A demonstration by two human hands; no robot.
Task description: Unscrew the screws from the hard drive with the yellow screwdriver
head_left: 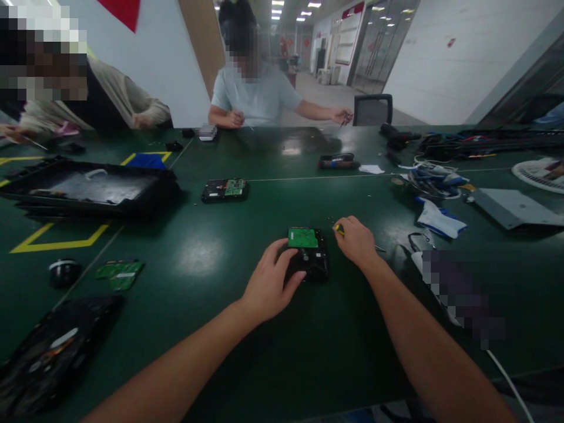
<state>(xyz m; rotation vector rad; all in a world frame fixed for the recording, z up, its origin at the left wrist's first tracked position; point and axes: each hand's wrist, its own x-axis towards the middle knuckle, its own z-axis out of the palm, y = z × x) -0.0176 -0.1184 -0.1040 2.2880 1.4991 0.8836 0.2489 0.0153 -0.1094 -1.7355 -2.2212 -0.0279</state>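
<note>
hard drive sits between both hands at frame centre

hard drive (pixel 308 254) lies on the dark green counter (pixel 211 258) at the middle of the frame, green circuit board facing up, its long axis running away from the person toward the top of the picture. left hand (pixel 271 282) rests on its lower left corner, fingers (pixel 282 249) spread loosely over the near edge and touching the case. right hand (pixel 356 239) is just beside the drive's upper right corner, not touching it, fingers closed narrowly around a small yellow-handled screwdriver (pixel 340 230) whose tip points toward the board. left hand is the nearer one. a second drive (pixel 224 190) lies well apart, higher and left.
</note>
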